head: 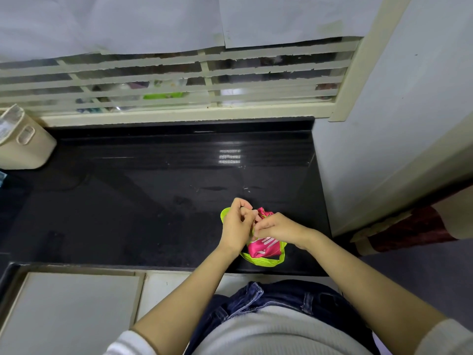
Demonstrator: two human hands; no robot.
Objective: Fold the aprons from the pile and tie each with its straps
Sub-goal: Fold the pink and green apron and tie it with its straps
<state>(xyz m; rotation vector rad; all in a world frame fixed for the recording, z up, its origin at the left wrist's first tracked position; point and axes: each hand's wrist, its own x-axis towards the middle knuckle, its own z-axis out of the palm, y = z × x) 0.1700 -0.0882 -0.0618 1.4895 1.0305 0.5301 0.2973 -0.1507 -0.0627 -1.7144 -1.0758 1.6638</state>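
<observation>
A small folded pink apron [263,248] with lime green trim lies on the black countertop [153,201] near its front right edge. A lime green strap [268,262] loops around the bundle's near side, and another bit of green shows at the far left by my fingers. My left hand [236,226] and my right hand [275,228] meet over the top of the bundle, fingers curled, each pinching the green strap where the pink cloth bunches up. The strap ends between my fingers are hidden.
A beige plastic bin [24,142] stands at the counter's back left corner. A louvred window [166,80] runs along the back. A grey wall [384,149] borders the counter on the right, with dark red cloth [409,231] beyond it.
</observation>
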